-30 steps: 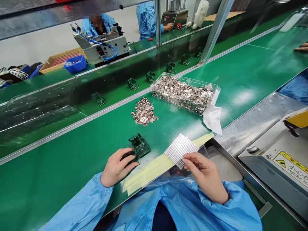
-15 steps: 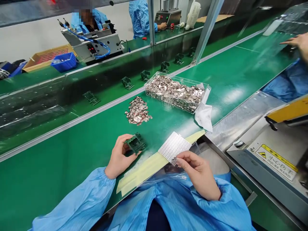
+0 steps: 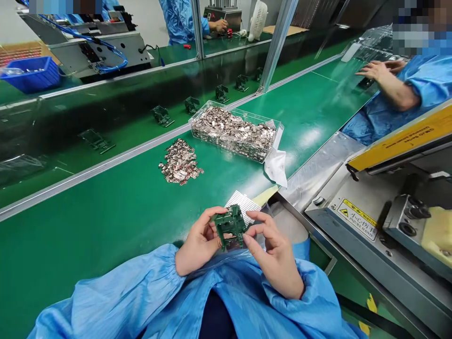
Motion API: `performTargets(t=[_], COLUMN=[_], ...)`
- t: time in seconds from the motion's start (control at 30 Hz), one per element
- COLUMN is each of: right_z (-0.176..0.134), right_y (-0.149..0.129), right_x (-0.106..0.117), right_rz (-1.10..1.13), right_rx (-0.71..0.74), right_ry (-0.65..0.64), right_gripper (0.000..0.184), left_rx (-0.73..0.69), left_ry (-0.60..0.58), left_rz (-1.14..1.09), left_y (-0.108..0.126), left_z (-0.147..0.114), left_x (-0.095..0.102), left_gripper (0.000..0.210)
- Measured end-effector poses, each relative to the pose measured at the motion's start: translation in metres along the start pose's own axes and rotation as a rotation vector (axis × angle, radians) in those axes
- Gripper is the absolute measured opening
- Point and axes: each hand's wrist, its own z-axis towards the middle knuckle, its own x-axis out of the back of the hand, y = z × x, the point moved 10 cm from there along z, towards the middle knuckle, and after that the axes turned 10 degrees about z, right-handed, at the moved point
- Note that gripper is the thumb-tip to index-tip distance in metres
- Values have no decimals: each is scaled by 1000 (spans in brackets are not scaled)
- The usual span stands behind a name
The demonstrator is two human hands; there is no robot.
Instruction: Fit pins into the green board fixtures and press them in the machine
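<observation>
My left hand grips a green plastic housing, an open boxy frame with cut-outs, held up in front of my chest. At its right side is my right hand, with thumb and forefinger pinched together against the edge. Whatever lies between those fingertips is too small to make out. Just behind the housing lies a silver sheet marked in narrow strips, partly covered by the housing and my fingers. It rests by pale yellow tape along the bench edge.
A pile of small metal pieces lies on the green bench, left of a clear box full of them. White paper hangs at its corner. Green housings line the far strip. A machine and a co-worker's hands are at right.
My right hand has left the silver sheet and come to the housing. My left hand has brought the housing rightward and turned it. The view has swung to the right.
</observation>
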Motion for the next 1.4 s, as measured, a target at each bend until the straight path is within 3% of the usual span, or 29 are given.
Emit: performTargets(t=[0.4, 0.73, 0.97, 1.4], right_z=[2, -2, -6, -8], right_y=[4, 4, 15, 21], right_x=[-12, -15, -20, -24], right_rz=[-43, -12, 146, 395], right_rx=[42, 60, -15, -59], right_ry=[61, 112, 87, 126], right_gripper=[13, 16, 8, 11], left_rx=[-100, -134, -92, -99], left_ry=[-55, -11, 82, 131], left_rz=[22, 246, 319, 351], left_y=[7, 11, 10, 11], left_z=[-6, -10, -12, -18], left_x=[-5, -4, 1, 4], left_gripper=[36, 26, 25, 29])
